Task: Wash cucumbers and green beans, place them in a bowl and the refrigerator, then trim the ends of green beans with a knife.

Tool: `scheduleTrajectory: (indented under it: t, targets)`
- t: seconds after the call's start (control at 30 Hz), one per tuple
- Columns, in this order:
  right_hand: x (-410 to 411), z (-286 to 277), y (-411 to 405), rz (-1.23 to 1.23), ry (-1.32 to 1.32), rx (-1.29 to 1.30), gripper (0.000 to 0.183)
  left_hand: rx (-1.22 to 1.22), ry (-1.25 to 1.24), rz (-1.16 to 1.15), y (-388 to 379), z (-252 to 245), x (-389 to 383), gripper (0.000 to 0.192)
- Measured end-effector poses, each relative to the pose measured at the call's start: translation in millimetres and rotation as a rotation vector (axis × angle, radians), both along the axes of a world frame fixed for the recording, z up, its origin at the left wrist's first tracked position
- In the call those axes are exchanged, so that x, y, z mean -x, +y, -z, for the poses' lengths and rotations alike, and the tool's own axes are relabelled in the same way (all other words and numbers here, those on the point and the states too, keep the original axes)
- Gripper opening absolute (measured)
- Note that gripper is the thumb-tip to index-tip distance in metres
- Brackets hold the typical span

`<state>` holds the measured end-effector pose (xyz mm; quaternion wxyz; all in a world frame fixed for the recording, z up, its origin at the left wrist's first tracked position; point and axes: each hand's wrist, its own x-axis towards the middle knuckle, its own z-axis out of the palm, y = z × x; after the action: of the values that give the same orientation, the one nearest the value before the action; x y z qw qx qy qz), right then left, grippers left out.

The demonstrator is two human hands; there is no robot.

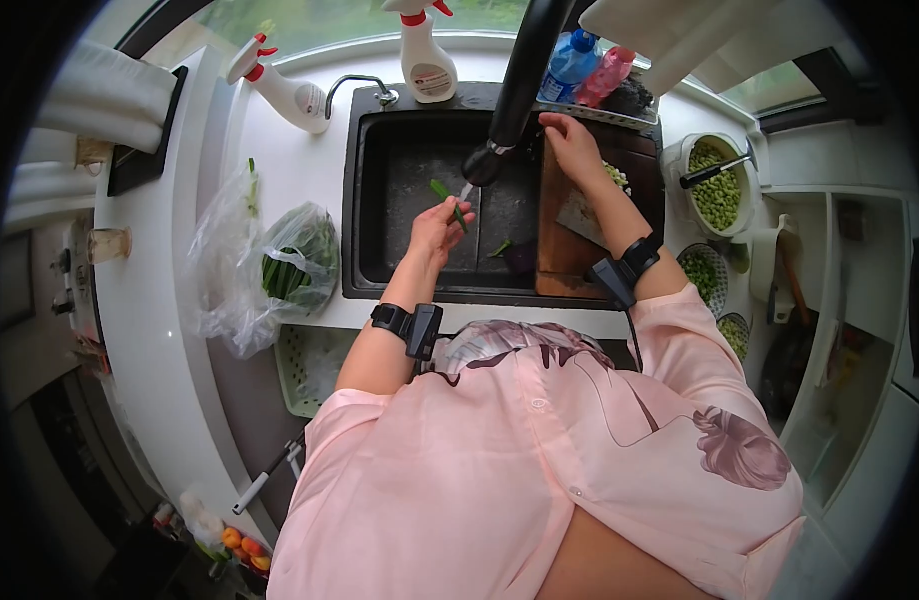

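My left hand [434, 231] is over the black sink [414, 165] and pinches a slim green vegetable [460, 215]. Water [465, 193] runs from the black faucet [483, 163] right beside it. My right hand [577, 150] reaches over the wooden cutting board [555, 259], its fingers bent near the sink's back edge, to the right of the faucet. I see nothing in that hand, and whether its fingertips touch anything is unclear. Partly under my right forearm, a broad blade [579, 217] lies on the board beside pale chopped bits [615, 175]. A green scrap [500, 248] lies in the sink.
Plastic bags with green vegetables [298, 259] lie left of the sink. Two spray bottles [428, 64] [287, 94] stand behind it. At right are a tub of chopped green pieces [714, 191] with a black-handled tool [711, 174] across it, and bowls of chopped greens [701, 274].
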<state>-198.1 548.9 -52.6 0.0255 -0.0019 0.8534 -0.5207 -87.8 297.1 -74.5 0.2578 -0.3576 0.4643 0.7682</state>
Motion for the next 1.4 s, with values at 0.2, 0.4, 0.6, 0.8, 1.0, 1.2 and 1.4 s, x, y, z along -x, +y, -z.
scheduleTrajectory:
  t: [0.2, 0.4, 0.6, 0.8, 1.0, 1.2, 1.4]
  targets:
    - [-30, 0, -41, -0.314, -0.236, 0.001, 0.038, 0.105, 0.162, 0.149, 4, -4, -5, 0.024]
    - [-87, 51, -69, -0.346, -0.357, 0.097, 0.036, 0.560, 0.575, 0.772, 23, -21, -19, 0.035]
    - [-94, 18, -30, -0.197, -0.046, -0.229, 0.028, 1.254, 0.688, 0.685, -25, -31, -47, 0.028]
    - [-76, 27, 44, -0.132, 0.141, -0.405, 0.029, 1.439, 1.031, 0.113, -94, -85, -66, 0.016]
    - [-81, 46, 41, -0.114, 0.220, -0.545, 0.048, 1.649, 0.724, -0.414, -195, -83, -84, 0.014]
    - [-95, 7, 4, -0.153, 0.398, -0.501, 0.056, 1.612, 0.547, -0.443, -255, -50, -90, 0.011]
    - [-114, -20, -19, -0.247, 0.375, -0.390, 0.056, 1.343, 0.541, -0.111, -247, -27, -80, 0.020]
